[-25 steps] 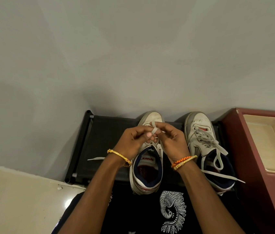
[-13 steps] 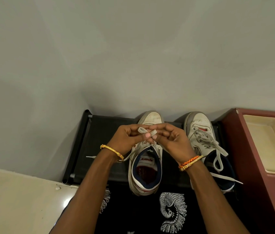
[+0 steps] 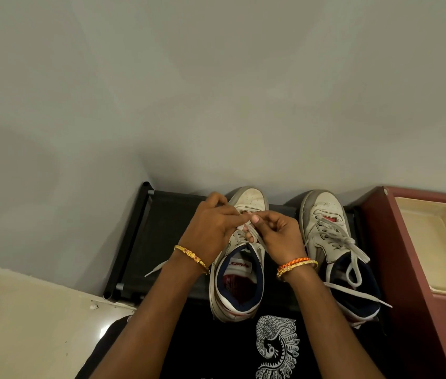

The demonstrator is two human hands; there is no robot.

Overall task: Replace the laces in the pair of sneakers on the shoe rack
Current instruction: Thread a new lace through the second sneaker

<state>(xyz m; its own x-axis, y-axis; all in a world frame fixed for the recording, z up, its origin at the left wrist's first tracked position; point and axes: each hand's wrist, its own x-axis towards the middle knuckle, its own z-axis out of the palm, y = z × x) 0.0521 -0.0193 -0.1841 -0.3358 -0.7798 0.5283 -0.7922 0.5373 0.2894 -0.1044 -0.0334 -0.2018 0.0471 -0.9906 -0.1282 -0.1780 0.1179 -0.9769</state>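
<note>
Two white sneakers with navy lining stand toes to the wall on a black shoe rack. Over the tongue of the left sneaker my left hand and my right hand meet, and both pinch its grey-white lace between curled fingers. One loose end of that lace trails out to the left below my left wrist. The right sneaker is fully laced, its bow lying loose and one end trailing toward the right.
A dark red cabinet stands right of the rack with a cream tray on top. A pale wall rises just behind the shoes. Cream floor tiles lie at the lower left.
Both hands have shifted slightly toward the toe of the left sneaker while working the lace. The loose end at the left lies further out on the rack.
</note>
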